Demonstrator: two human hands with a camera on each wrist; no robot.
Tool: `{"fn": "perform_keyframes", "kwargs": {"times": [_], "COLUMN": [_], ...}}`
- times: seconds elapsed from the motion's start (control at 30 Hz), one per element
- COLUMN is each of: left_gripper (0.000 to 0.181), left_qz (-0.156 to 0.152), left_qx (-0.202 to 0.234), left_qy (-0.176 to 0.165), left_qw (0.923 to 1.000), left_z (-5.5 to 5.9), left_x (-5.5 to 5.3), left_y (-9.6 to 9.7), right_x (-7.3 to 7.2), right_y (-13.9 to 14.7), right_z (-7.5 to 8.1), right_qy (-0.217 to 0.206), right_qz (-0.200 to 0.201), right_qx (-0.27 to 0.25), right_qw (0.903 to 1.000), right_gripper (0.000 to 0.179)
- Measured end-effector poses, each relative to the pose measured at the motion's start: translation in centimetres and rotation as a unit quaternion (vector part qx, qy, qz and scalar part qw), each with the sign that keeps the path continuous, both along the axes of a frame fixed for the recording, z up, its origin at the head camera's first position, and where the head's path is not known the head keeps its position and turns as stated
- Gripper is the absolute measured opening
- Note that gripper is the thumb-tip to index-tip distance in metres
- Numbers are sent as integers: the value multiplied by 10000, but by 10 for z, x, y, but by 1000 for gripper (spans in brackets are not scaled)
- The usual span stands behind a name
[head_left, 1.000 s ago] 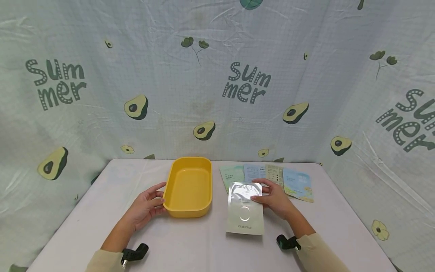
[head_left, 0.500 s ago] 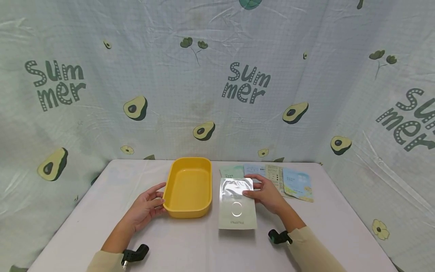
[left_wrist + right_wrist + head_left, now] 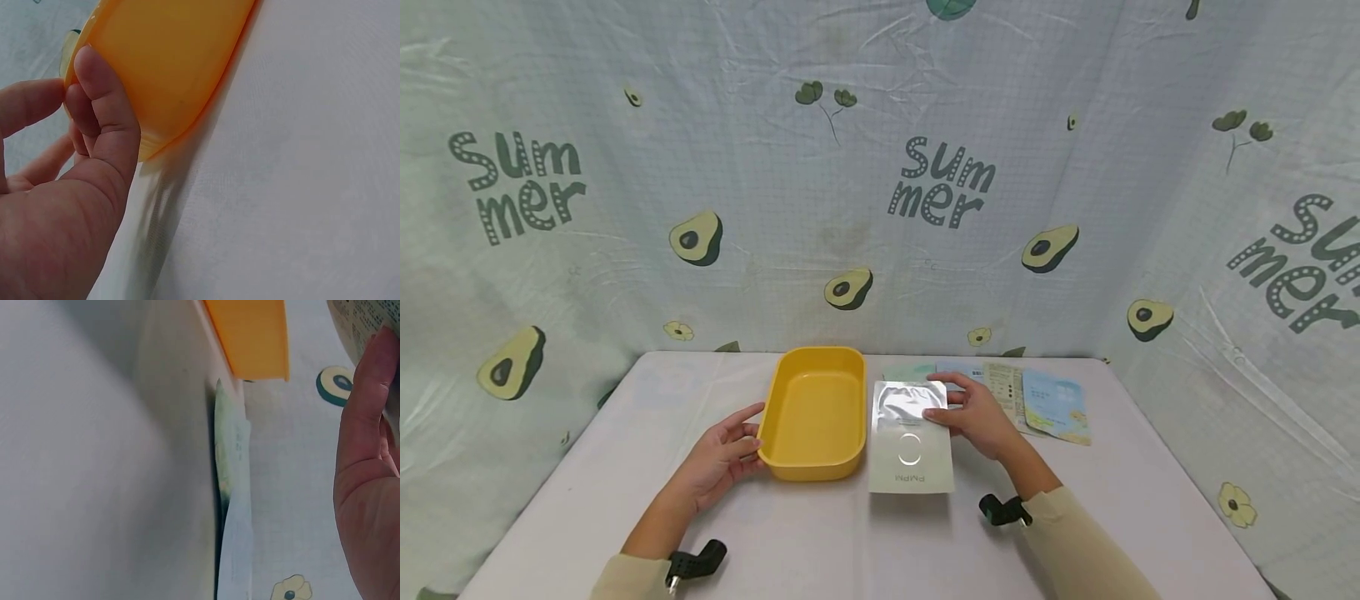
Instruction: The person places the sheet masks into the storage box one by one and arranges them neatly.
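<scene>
My left hand (image 3: 722, 457) holds the left rim of a yellow plastic tray (image 3: 812, 468), its thumb and fingers bent at the edge; the left wrist view shows the fingertips right at the tray's rim (image 3: 94, 19). My right hand (image 3: 981, 415) pinches a pale sheet mask packet (image 3: 912, 467) with a silver foil top by its upper right edge, thumb on the front. The packet stands just right of the tray, a shadow under its lower edge. In the right wrist view, the packet's printed back (image 3: 359, 328) shows beside my fingers.
Behind my right hand lie more packets in an overlapping row: a green one (image 3: 917, 372), a pale blue one (image 3: 953, 367), a beige one (image 3: 1006, 387) and a light blue one (image 3: 1056, 404). A patterned cloth (image 3: 760, 250) hangs behind the white table (image 3: 790, 542).
My right hand has carried the sheet mask packet left and slightly away from me, closer to the tray and covering more of the green packet. The left hand and the tray have stayed put.
</scene>
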State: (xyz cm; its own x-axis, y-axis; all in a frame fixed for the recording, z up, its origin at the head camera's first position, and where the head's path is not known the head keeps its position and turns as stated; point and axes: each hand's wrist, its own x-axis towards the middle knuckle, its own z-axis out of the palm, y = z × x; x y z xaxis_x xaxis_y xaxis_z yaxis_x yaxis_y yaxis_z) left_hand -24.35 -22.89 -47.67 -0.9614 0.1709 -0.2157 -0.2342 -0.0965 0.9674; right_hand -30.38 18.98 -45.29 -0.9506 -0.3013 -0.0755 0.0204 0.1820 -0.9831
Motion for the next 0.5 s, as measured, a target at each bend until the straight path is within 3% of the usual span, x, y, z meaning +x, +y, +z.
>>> {"fn": "perform_keyframes", "kwargs": {"times": [0.5], "left_gripper": [73], "left_qz": [-61], "left_qx": [64], "left_qy": [-29], "left_qw": [10000], "left_z": [0], "left_x": [2], "left_y": [-1], "right_x": [-7], "right_y": [-23], "right_z": [24], "right_qy": [54], "right_qz": [21], "right_qx": [-98], "right_qw": [9999], "right_gripper": [66]}}
